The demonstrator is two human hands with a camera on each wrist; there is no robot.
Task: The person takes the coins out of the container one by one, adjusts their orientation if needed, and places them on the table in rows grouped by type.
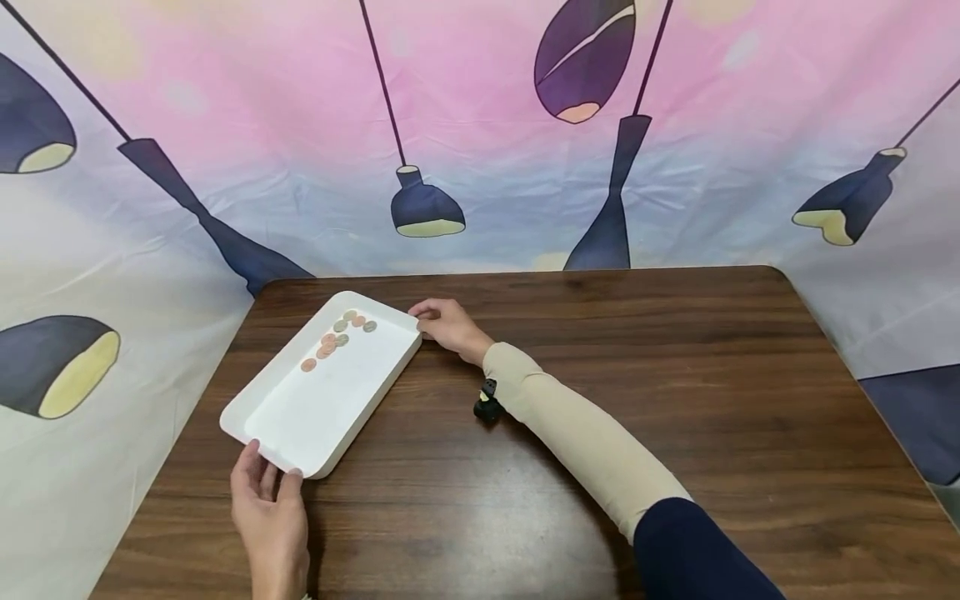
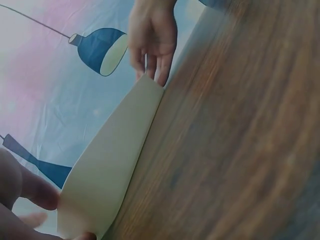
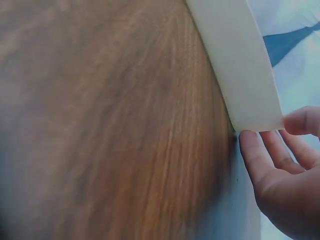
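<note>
A white rectangular tray (image 1: 315, 408) lies at an angle on the left of a dark wooden table (image 1: 637, 358). Several coins (image 1: 337, 333) lie in its far end. My left hand (image 1: 270, 517) touches the tray's near short edge with straight fingertips. In the left wrist view those fingers (image 2: 20, 195) sit against the tray's outer wall (image 2: 110, 170). My right hand (image 1: 450, 325) reaches across and touches the tray's far right corner. In the right wrist view its fingers (image 3: 285, 170) are relaxed beside the tray's wall (image 3: 240, 65). The left wrist view also shows the right hand (image 2: 152, 40) at that far corner.
A printed cloth backdrop (image 1: 480, 150) with lamp shapes surrounds the table on the far, left and right sides. A small black wrist camera (image 1: 487, 406) sits on my right forearm. Bare wood lies to the right of the tray and along the front.
</note>
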